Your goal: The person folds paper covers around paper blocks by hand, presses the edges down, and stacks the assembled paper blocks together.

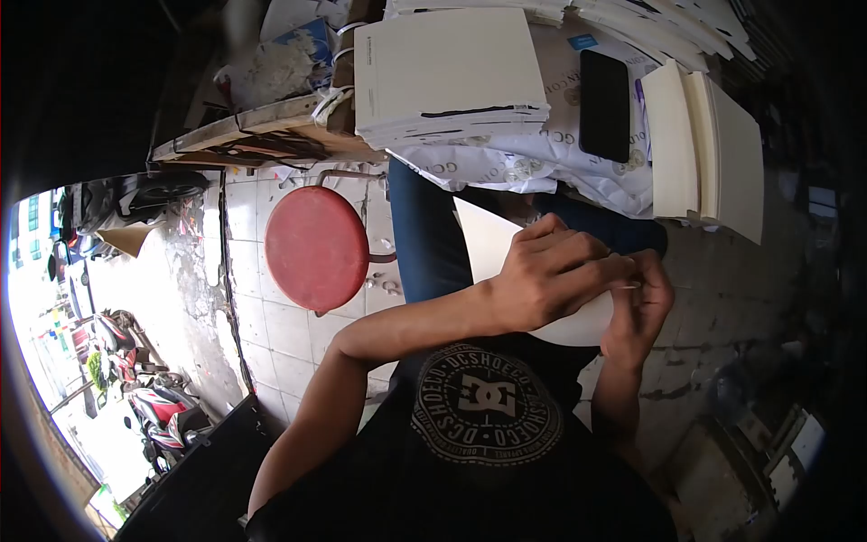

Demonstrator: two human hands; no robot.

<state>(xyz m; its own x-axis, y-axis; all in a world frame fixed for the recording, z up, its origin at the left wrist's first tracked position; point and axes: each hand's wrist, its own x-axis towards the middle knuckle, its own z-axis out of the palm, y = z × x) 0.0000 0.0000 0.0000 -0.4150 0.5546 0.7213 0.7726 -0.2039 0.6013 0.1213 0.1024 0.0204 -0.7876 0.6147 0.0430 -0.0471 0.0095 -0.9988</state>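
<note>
Over my lap, my left hand [551,275] and my right hand [643,303] meet, fingers curled and fingertips pinched close together. A thin pale sliver shows between the fingertips; what it is cannot be made out. Beneath both hands a white sheet or board [488,237] rests across my legs, partly covered by the left hand and forearm. Just beyond the hands, cream book blocks [673,149] stand at the table's right side. A black phone [603,104] lies flat to the left of them.
A stack of white-covered books [442,72] sits on the table, on printed wrapping paper [506,170]. More paper stacks [650,32] lie at the back. A round red stool [316,248] stands on the tiled floor at left, near a wooden board edge [244,126].
</note>
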